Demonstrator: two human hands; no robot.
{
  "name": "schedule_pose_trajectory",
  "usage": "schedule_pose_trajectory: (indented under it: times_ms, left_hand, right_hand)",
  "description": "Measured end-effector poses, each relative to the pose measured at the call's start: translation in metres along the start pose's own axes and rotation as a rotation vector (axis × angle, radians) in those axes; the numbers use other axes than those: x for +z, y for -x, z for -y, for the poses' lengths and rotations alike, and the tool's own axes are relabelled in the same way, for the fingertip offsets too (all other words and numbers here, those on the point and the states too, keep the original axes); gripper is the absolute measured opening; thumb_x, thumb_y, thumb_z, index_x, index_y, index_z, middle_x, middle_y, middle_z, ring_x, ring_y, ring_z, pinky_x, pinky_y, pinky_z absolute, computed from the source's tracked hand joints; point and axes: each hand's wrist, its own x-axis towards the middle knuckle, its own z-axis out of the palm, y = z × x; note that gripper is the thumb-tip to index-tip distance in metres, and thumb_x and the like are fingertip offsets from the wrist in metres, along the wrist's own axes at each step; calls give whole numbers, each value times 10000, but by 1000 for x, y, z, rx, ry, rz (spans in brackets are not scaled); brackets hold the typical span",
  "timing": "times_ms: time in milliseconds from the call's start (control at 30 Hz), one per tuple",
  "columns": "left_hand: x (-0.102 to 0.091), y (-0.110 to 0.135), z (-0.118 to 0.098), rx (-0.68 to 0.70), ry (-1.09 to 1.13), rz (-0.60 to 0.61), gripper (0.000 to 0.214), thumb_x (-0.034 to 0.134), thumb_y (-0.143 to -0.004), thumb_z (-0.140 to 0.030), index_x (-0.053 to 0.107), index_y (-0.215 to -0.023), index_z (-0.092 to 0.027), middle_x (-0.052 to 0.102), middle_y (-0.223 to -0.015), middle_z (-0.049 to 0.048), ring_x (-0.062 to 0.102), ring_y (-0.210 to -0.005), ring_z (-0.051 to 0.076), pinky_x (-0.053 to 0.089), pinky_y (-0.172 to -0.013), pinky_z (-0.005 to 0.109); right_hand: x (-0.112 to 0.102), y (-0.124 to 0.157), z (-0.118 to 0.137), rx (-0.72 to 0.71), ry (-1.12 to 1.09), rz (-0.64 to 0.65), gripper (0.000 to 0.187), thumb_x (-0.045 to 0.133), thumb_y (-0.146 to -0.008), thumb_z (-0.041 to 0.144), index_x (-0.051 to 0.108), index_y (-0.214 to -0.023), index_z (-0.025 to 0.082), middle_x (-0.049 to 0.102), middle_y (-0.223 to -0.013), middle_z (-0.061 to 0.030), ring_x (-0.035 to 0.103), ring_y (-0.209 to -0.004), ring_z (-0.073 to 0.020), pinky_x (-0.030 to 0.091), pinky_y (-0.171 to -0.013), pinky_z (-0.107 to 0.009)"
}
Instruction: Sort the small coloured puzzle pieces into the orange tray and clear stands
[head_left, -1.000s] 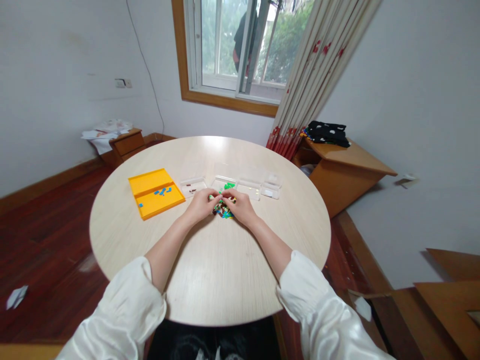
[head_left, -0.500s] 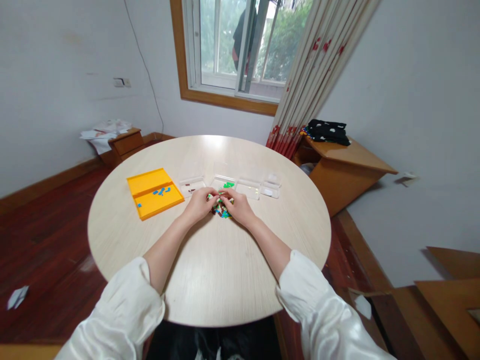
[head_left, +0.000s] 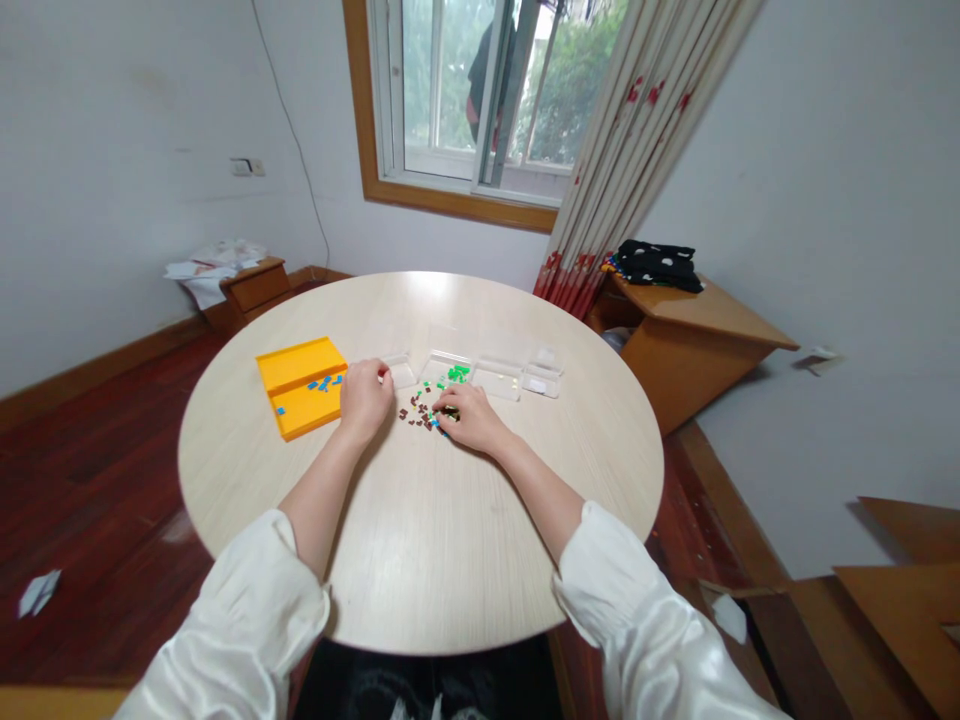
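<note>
My left hand (head_left: 365, 400) is at the near-left corner of the leftmost clear tray (head_left: 400, 367), thumb and fingertips pinched together; anything between them is too small to make out. Its wrist side overlaps the right edge of an open yellow case (head_left: 301, 364), where several small blue pieces (head_left: 325, 384) lie. Over a loose pile of tiny brown, green, blue and pale pieces (head_left: 417, 412), my right hand (head_left: 474, 418) rests with curled fingers, the tips among the pieces. Its palm hides part of the pile. Small green pieces (head_left: 459, 374) sit in the second clear tray (head_left: 448, 355).
Right of the green pieces stand another clear tray (head_left: 491, 366) with a few pale pieces and a smaller clear box (head_left: 541, 384). All rest on a round pale wooden table (head_left: 435, 540). A tilted wooden cabinet (head_left: 675, 350) stands beyond its right side.
My left hand has moved left from the pile to the leftmost tray. My right hand stays at the pile, which now lies more spread out and more exposed.
</note>
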Motion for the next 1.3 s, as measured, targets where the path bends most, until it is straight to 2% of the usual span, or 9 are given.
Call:
schedule_pose_trajectory:
  times_ms: [133,267,567,867,1067,1300]
  left_hand:
    - [2,-1,3,-9,-33,30,230,431,-832,-215,656,-851,-171,677,-919,115,578,-930,264,435,-839,368]
    - [3,-1,4,-9,-6,32,287,438,-830,-201,650,-1015,-145,679,-981,125,580,-972,269,432,-877,376]
    - [-5,3,-3,-41,83,9,502,440,-838,-171,465,-1339,-163,675,-952,107,596,-972,260,440,-880,371]
    - [-6,4,-4,-67,75,2,594,459,-817,-152,378,-1404,-195,662,-926,86,596,-923,243,448,-848,361]
    - [-7,4,-5,-86,52,7,624,454,-825,-153,329,-1433,-218,652,-905,76,594,-879,226,450,-814,341]
    - [-7,4,-6,-97,59,4,655,479,-815,-156,306,-1442,-235,646,-879,64,596,-838,215,452,-803,323]
  right_hand:
    - [-1,0,2,5,2,16,133,628,-763,131,718,-838,193,659,-981,-69,555,-974,-217,356,-852,-363]
    - [-2,1,2,7,3,20,79,643,-782,179,712,-819,193,659,-955,-64,553,-956,-210,343,-825,-344]
    - [-4,0,4,23,-17,27,73,626,-789,162,658,-727,181,647,-869,-41,552,-911,-196,319,-794,-317]
    - [0,-1,1,12,-27,-29,102,592,-784,131,615,-697,178,631,-802,-30,539,-836,-180,332,-793,-308]
    - [5,-2,-5,7,-95,-132,84,542,-850,167,607,-799,178,655,-835,-47,555,-826,-179,373,-802,-317]
    - [6,-3,-7,5,-145,-144,86,547,-842,150,603,-787,184,641,-797,-34,556,-770,-158,419,-750,-283]
